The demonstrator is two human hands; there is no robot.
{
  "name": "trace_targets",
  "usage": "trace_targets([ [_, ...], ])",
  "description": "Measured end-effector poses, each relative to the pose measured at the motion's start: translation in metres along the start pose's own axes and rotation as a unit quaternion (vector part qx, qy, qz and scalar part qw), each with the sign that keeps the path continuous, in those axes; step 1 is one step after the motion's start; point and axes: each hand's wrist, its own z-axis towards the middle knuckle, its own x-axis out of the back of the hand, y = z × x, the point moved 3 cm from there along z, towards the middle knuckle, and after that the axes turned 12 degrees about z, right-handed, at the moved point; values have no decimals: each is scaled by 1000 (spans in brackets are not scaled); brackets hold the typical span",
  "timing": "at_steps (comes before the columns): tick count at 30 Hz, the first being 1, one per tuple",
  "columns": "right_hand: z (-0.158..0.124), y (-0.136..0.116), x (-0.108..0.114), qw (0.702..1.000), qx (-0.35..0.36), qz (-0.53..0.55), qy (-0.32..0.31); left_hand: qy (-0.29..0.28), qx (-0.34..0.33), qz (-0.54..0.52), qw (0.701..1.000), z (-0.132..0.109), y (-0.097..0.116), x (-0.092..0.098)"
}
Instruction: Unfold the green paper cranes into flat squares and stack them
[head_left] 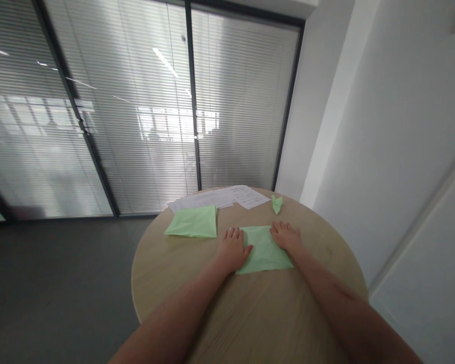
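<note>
A light green sheet of paper [263, 251] lies on the round wooden table in front of me. Over its left edge rests my left hand [232, 249], palm down, with the thumb spread onto the sheet. My right hand [286, 235] lies flat across the upper right corner, fingers apart. Neither hand grips anything. To the left, a stack of green paper [193, 222] sits apart from the sheet. Farther back on the right stands a small folded green paper figure [276, 203].
White printed sheets [246, 196] overlap at the far side of the round table [155, 273]. Behind it is a glass partition with blinds [242, 111]. A white wall [394, 151] rises close on the right, and grey floor [79, 283] shows at left.
</note>
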Motion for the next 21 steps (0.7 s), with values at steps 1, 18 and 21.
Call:
trace_targets([
  [1, 0, 0, 0, 1000, 1, 4, 5, -5, -19, -13, 1000, -1, 5, 1],
  [18, 5, 13, 11, 940, 94, 308, 114, -120, -91, -49, 987, -10, 24, 8],
  [21, 4, 9, 13, 907, 84, 397, 113, -116, -81, -53, 988, -10, 23, 10],
])
